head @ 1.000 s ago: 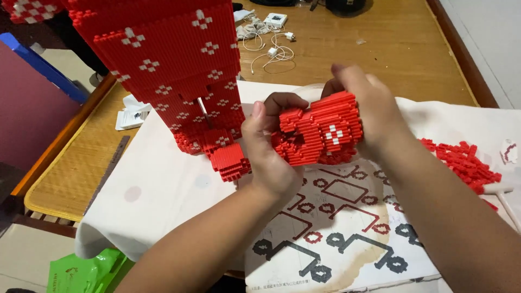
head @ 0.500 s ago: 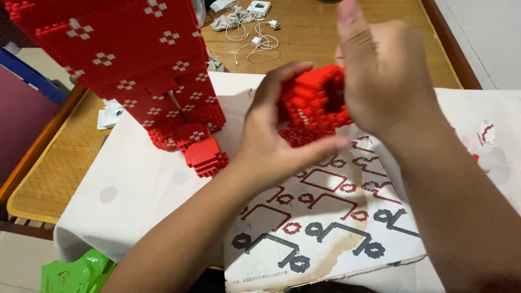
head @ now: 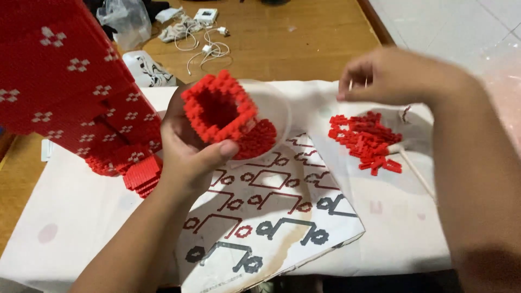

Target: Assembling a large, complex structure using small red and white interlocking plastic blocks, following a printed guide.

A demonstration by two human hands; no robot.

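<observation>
My left hand grips a hollow, square-walled red brick piece, its open side turned up toward the camera. My right hand hovers to the right, fingers pinched together just above a pile of loose small red bricks; whether a brick sits between the fingertips is too small to tell. A big red brick model with white flower marks stands at the left, close beside my left hand. A clear round dish with red bricks lies right behind the held piece.
A white cloth covers the wooden table, with a printed sheet of red and black patterns on it. White cables and chargers and a plastic bag lie at the back. A thin white stick rests by the pile.
My right hand has let go of the red piece and moved right to the loose bricks. My left hand has turned the piece so that its hollow faces up.
</observation>
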